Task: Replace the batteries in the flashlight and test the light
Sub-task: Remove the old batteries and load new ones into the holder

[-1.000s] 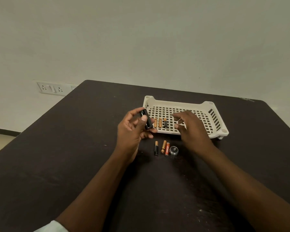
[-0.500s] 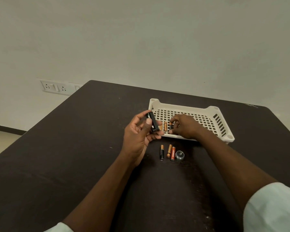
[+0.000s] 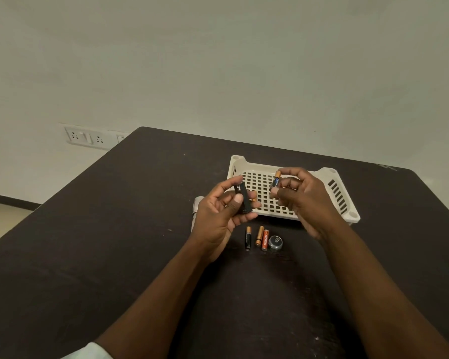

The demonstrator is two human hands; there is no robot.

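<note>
My left hand [image 3: 219, 215] grips a black battery holder [image 3: 245, 199], held tilted above the table in front of the white tray [image 3: 324, 174]. My right hand [image 3: 305, 196] pinches a blue and copper battery [image 3: 276, 180] upright over the tray. Part of another battery [image 3: 254, 196] shows in the tray beside the holder. Three batteries [image 3: 259, 237] lie side by side on the dark table [image 3: 114, 229] below my hands, next to a round flashlight cap [image 3: 275, 242]. The silver flashlight body [image 3: 196, 207] lies mostly hidden behind my left hand.
The white slotted tray stands at the middle back of the table. A wall with a socket panel [image 3: 84, 137] rises behind the table's left corner. The table's left edge drops to the floor.
My right hand reached into the tray, took a battery and has lifted it up above the tray. My left hand has kept hold of the black holder.
</note>
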